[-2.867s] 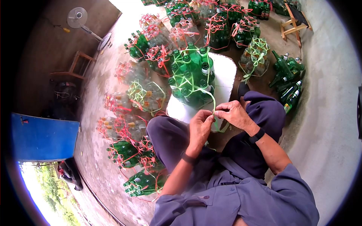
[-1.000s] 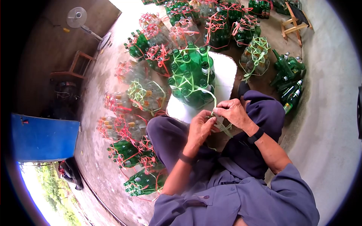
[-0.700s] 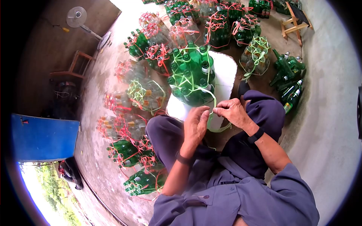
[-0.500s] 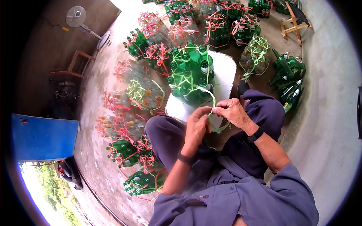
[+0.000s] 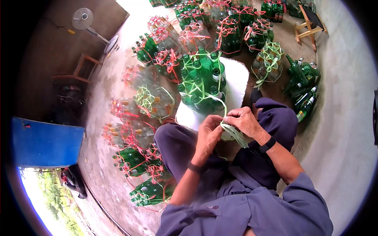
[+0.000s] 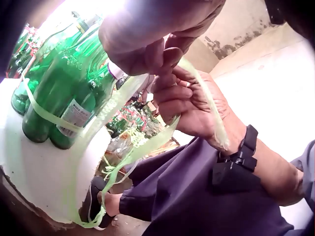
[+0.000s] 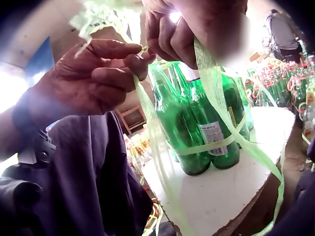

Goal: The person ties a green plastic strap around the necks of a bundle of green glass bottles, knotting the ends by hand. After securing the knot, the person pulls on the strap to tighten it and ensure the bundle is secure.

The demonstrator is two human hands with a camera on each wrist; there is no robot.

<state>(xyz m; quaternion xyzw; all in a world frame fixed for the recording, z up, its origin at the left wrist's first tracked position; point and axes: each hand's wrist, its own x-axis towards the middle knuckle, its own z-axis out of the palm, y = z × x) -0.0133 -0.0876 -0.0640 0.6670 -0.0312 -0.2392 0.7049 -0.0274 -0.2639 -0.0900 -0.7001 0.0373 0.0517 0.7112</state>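
Observation:
A bundle of green glass bottles (image 5: 197, 84) stands upright on a white board (image 5: 235, 92), its necks laced with pale green plastic twine (image 5: 225, 105). From the bundle the twine runs to both hands in front of my lap. My left hand (image 5: 207, 135) pinches it between thumb and forefinger, as the right wrist view also shows. Close beside it, my right hand (image 5: 245, 121) pinches the twine with its fingertips. A folded tail of twine (image 5: 236, 137) hangs below the right hand. In the left wrist view, one twine length (image 6: 125, 160) loops down past the board's edge.
Several bottle bundles tied in red twine (image 5: 165, 59) cover the floor to the left and back. Another green-tied bundle (image 5: 267, 63) stands right of the board. Loose green bottles (image 5: 301, 84) lie by the wall. Further off are a folding stool (image 5: 309, 25), a fan (image 5: 82, 19) and a blue panel (image 5: 47, 141).
The left hand drew back from the right, then returned beside it at the twine. The twine's tail, earlier a hanging loop, now trails toward the lower right as a folded bunch.

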